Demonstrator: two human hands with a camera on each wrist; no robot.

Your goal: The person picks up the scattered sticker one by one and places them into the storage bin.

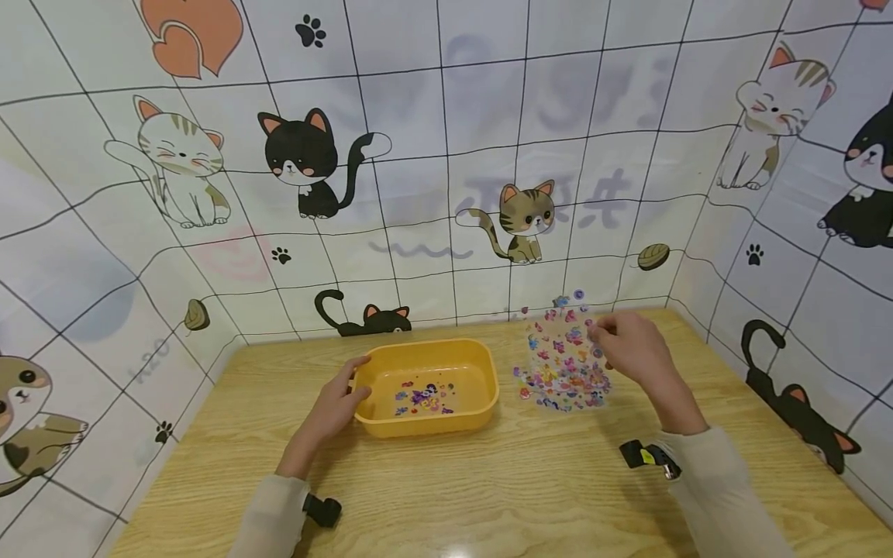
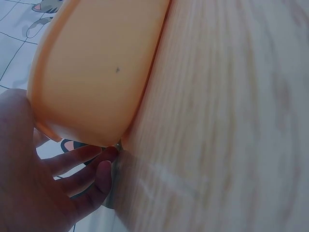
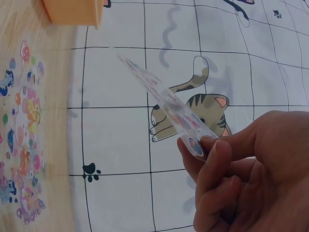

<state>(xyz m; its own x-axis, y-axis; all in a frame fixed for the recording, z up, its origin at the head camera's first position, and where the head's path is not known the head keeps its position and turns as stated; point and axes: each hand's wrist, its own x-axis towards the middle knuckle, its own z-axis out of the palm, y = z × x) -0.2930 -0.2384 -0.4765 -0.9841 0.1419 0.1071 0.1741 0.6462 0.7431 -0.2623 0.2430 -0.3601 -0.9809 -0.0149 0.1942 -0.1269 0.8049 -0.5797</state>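
My left hand (image 1: 336, 404) grips the left end of a yellow plastic basin (image 1: 424, 425), which sits on the table. In the left wrist view several curled fingers (image 2: 82, 181) show beside the basin's end wall. Small colourful stickers (image 1: 427, 397) lie on the basin's floor. My right hand (image 1: 636, 350) pinches one edge of a clear sticker sheet (image 3: 166, 104) between thumb and forefinger, holding it tilted up. Beneath it, printed sticker sheet (image 1: 567, 399) material lies on the table, right of the basin.
The wood-grain table (image 1: 446, 496) meets cloth walls with cat drawings (image 1: 317, 163) at the back and both sides. Black straps with small devices (image 1: 322, 511) sit at both sleeve cuffs.
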